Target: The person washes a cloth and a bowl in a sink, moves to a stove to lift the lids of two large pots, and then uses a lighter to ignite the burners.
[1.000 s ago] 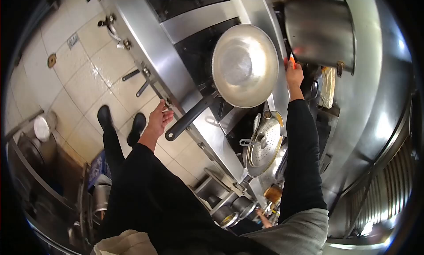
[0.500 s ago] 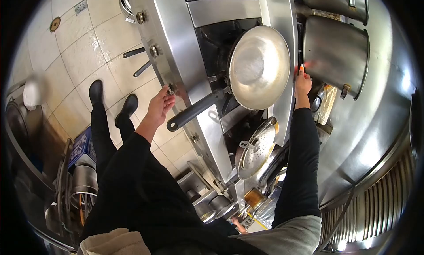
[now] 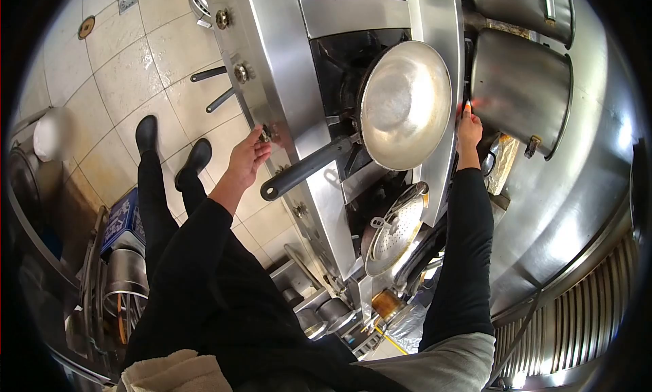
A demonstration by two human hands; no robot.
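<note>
My left hand [image 3: 246,162] is at the front of a steel stove [image 3: 282,86], its thumb and fingertips closed on a control knob [image 3: 265,133]. My right hand [image 3: 468,133] reaches across to the back of the stove, beside a large stockpot [image 3: 519,90]. Its fingers are closed around a small thing with an orange tip [image 3: 467,109], mostly hidden, with a reddish glow beside it. Between my hands, a frying pan [image 3: 406,103] with a dark handle [image 3: 305,166] sits over a burner; no food shows in it.
A perforated metal strainer [image 3: 395,232] rests at the near end of the stove. Another stockpot [image 3: 526,8] stands behind. Two dark handles [image 3: 209,73] stick out from the stove front. A foil-wrapped item [image 3: 501,162] lies near my right hand. Tiled floor [image 3: 129,69] looks wet in places.
The view has shifted slightly, so the pan and stove appear a little further right. Both hands keep their places. Another person's hand at the bottom has gone out of view.
</note>
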